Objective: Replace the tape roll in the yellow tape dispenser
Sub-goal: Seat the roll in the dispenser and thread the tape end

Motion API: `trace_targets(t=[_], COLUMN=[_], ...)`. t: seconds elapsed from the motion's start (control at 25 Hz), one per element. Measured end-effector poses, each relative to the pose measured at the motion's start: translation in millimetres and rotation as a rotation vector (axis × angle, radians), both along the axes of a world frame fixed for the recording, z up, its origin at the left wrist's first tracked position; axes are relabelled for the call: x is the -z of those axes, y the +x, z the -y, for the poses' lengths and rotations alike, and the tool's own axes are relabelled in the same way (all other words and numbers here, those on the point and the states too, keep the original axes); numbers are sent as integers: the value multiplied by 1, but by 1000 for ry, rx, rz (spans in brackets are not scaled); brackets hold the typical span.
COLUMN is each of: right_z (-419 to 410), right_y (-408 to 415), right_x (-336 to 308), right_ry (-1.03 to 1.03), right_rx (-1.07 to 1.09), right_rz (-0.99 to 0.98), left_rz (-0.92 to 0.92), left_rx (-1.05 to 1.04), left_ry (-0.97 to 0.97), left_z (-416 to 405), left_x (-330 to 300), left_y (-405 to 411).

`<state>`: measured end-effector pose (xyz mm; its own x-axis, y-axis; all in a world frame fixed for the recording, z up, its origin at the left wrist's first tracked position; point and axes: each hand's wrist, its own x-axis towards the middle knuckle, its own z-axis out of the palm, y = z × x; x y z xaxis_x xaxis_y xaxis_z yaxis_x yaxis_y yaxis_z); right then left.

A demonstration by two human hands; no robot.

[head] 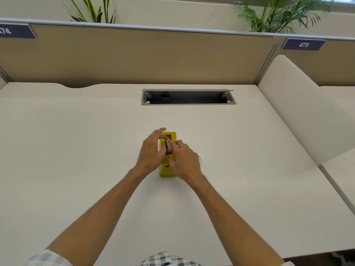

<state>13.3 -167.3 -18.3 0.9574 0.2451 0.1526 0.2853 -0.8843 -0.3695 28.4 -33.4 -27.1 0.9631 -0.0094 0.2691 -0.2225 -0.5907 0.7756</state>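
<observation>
the yellow tape dispenser (167,169) stands near the middle of the pale tabletop (76,143), its long side running away from the person, its near end toward the front edge. both hands meet over its top. the left hand (151,150) comes in from the left with its fingers curled down over the dispenser's left side and onto the tape roll (169,146), the forefinger stretched out past the far end. the right hand (185,159) comes in from the right, its fingertips pinching the same pale roll from the other side, the thumb tucked down along the dispenser's right flank. the roll sits upright in the slot between the two sets of fingers; whether it is seated on its hub cannot be told, since the fingers cover it.

just behind the right hand, a small pale rounded thing (199,159) peeks out on the tabletop, mostly hidden.

bare tabletop spreads wide to the left and right of the dispenser and in front of it toward the person. farther back, an open cable tray (189,96) is cut into the surface, well apart from the hands. behind it rises the tan partition (134,58), with number labels at its top corners and leafy plants (278,16) beyond. on the right, a cream divider panel (299,104) slants along that edge of the tabletop.
</observation>
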Motion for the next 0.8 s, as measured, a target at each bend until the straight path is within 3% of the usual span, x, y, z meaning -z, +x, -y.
trace_targets(t=[0.08, 0.24, 0.48, 0.68, 0.8], right_z=[0, 1, 0, 0, 0], right_y=[1, 0, -1, -1, -1], right_x=[1, 1, 0, 1, 1], right_ry=[-7, -8, -1, 0, -1], right_rx=[0, 0, 1, 1, 4], right_rz=[2, 4, 12, 24, 20], left_rz=[11, -158, -8, -161, -76], left_rx=[0, 56, 4, 48, 8], left_ry=[27, 108, 60, 160, 80], left_z=[1, 1, 6, 1, 2], left_x=[-3, -1, 0, 5, 3], left_y=[2, 5, 1, 3, -1])
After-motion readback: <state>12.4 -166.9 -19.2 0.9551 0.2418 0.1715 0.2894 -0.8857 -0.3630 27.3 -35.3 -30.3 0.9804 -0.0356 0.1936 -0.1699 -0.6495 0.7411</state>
